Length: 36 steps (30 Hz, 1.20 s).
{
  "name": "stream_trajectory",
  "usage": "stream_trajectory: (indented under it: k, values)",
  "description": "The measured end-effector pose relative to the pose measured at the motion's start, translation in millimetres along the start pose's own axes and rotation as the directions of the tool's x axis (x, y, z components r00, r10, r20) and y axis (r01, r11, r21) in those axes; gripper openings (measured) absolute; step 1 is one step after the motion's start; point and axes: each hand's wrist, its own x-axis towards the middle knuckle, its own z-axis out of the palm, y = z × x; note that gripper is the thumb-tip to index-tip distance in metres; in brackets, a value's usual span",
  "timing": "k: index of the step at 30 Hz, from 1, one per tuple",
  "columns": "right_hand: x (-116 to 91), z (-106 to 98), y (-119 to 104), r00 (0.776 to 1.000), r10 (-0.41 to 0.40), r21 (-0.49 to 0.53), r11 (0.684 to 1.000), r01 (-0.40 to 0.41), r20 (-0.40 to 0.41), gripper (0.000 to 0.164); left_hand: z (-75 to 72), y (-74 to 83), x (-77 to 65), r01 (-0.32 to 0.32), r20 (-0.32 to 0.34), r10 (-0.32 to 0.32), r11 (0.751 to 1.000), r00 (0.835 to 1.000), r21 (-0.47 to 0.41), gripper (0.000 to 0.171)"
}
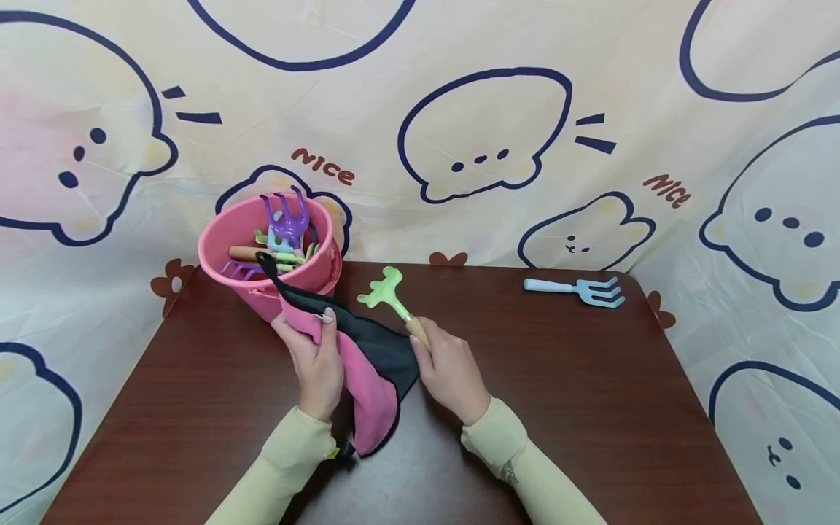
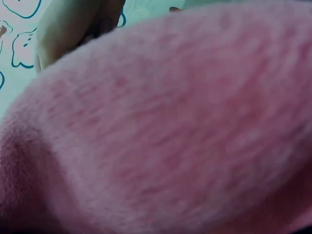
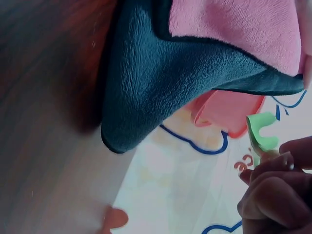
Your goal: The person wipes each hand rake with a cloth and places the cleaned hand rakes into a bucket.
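Note:
My left hand (image 1: 318,368) grips a two-sided cloth (image 1: 370,397), fuzzy pink on one face and dark grey on the other, which hangs down toward the table. Pink fleece (image 2: 170,117) fills most of the left wrist view. In my right hand (image 1: 453,368) is a small toy garden rake (image 1: 383,289) with a light green head and a wooden handle, gripped by the handle. Its head points away, up and left. The cloth's grey corner lies close by the right hand; whether they touch, I cannot tell.
A pink bucket (image 1: 262,286) at the back left holds several toy garden tools, among them a purple fork (image 1: 286,222). A light blue fork (image 1: 577,289) lies at the table's back right. Behind the brown table (image 1: 558,379) hangs a printed cloth backdrop (image 1: 367,124).

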Motion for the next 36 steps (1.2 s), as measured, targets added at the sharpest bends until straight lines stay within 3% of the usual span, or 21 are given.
stream_trajectory:
  k: [2, 3, 4, 6, 8, 9, 10, 12, 14, 16, 17, 19, 23, 26, 29, 31, 33, 34, 35, 36]
  values:
    - [-2.0, 2.6, -3.8, 0.999, -0.015, -0.002, 1.0, 0.015, 0.033, 0.028, -1.0, -0.9, 0.8, -0.167, 0.013, 0.167, 0.978, 0.986, 0.127, 0.027]
    - [-3.0, 3.8, -6.2, 0.998, -0.027, -0.01, 1.0, 0.028, 0.048, 0.028, -1.5, -2.2, 1.1, -0.268, 0.049, 0.263, 0.94, 0.963, 0.212, 0.019]
    - [-4.1, 5.1, -8.4, 0.997, -0.043, -0.02, 0.999, 0.044, 0.064, 0.027, -2.0, -4.1, 1.3, -0.373, 0.11, 0.357, 0.874, 0.928, 0.312, 0.013]
    - [-6.3, 7.4, -13.2, 0.994, -0.074, -0.051, 0.996, 0.079, 0.086, 0.025, -2.9, -8.2, 0.8, -0.549, 0.272, 0.478, 0.687, 0.835, 0.476, 0.016]
    - [-8.0, 9.0, -16.8, 0.99, -0.096, -0.087, 0.991, 0.105, 0.104, 0.023, -3.2, -12.8, -0.9, -0.658, 0.456, 0.477, 0.487, 0.751, 0.575, 0.033]
    - [-8.7, 10.1, -17.5, 0.989, -0.105, -0.107, 0.987, 0.116, 0.107, 0.022, -2.9, -14.3, -3.1, -0.688, 0.528, 0.445, 0.401, 0.723, 0.605, 0.042]
    - [-9.2, 10.8, -17.9, 0.988, -0.112, -0.125, 0.984, 0.125, 0.109, 0.021, -2.2, -15.4, -5.6, -0.704, 0.582, 0.401, 0.331, 0.708, 0.629, 0.047]
    - [-9.3, 11.4, -18.2, 0.987, -0.119, -0.146, 0.98, 0.134, 0.112, 0.021, -0.6, -15.7, -10.9, -0.709, 0.637, 0.317, 0.234, 0.703, 0.666, 0.055]
    - [-9.1, 11.4, -17.1, 0.985, -0.131, -0.157, 0.976, 0.148, 0.114, 0.022, 1.4, -14.0, -14.9, -0.705, 0.65, 0.284, 0.179, 0.704, 0.686, 0.06]
    - [-8.4, 9.6, -17.1, 0.983, -0.137, -0.153, 0.976, 0.154, 0.12, 0.024, 2.8, -12.4, -17.2, -0.701, 0.648, 0.287, 0.146, 0.705, 0.698, 0.062]
    - [-7.9, 8.3, -17.2, 0.984, -0.133, -0.137, 0.979, 0.149, 0.121, 0.025, 2.9, -12.1, -17.6, -0.701, 0.647, 0.294, 0.135, 0.703, 0.7, 0.062]
    - [-6.8, 5.8, -16.8, 0.986, -0.111, -0.09, 0.988, 0.123, 0.122, 0.026, 2.9, -13.1, -17.7, -0.706, 0.645, 0.316, 0.139, 0.696, 0.695, 0.061]
    - [-5.1, 2.4, -14.0, 0.994, -0.034, 0.022, 0.999, 0.032, 0.103, 0.027, 1.9, -19.6, -17.3, -0.718, 0.637, 0.352, 0.178, 0.685, 0.673, 0.059]
    - [-5.0, 3.3, -11.2, 0.997, -0.004, 0.054, 0.999, 0.0, 0.077, 0.026, 1.0, -23.2, -16.4, -0.71, 0.62, 0.362, 0.22, 0.696, 0.669, 0.056]
    - [-4.8, 5.4, -9.5, 0.999, 0.0, 0.052, 0.999, -0.002, 0.039, 0.027, -0.4, -23.7, -14.9, -0.687, 0.592, 0.357, 0.276, 0.722, 0.672, 0.049]
    - [-4.4, 6.3, -8.5, 1.0, -0.002, 0.049, 0.999, 0.002, 0.012, 0.027, -1.5, -22.3, -13.2, -0.665, 0.566, 0.353, 0.329, 0.745, 0.671, 0.041]
    - [-3.2, 5.4, -7.5, 0.999, 0.005, 0.049, 0.999, -0.003, -0.035, 0.028, -3.0, -20.2, -10.7, -0.625, 0.524, 0.341, 0.403, 0.78, 0.668, 0.033]
    - [-2.4, 4.4, -6.8, 0.998, 0.011, 0.054, 0.998, -0.008, -0.064, 0.027, -3.8, -19.0, -9.0, -0.593, 0.499, 0.32, 0.458, 0.805, 0.662, 0.029]
    - [-1.5, 3.1, -6.1, 0.995, 0.02, 0.067, 0.998, -0.013, -0.093, 0.027, -4.4, -17.1, -7.4, -0.545, 0.469, 0.285, 0.529, 0.836, 0.65, 0.025]
    - [-0.7, 1.7, -5.6, 0.992, 0.029, 0.08, 0.997, -0.019, -0.12, 0.028, -4.8, -14.9, -5.7, -0.475, 0.437, 0.227, 0.619, 0.87, 0.625, 0.021]
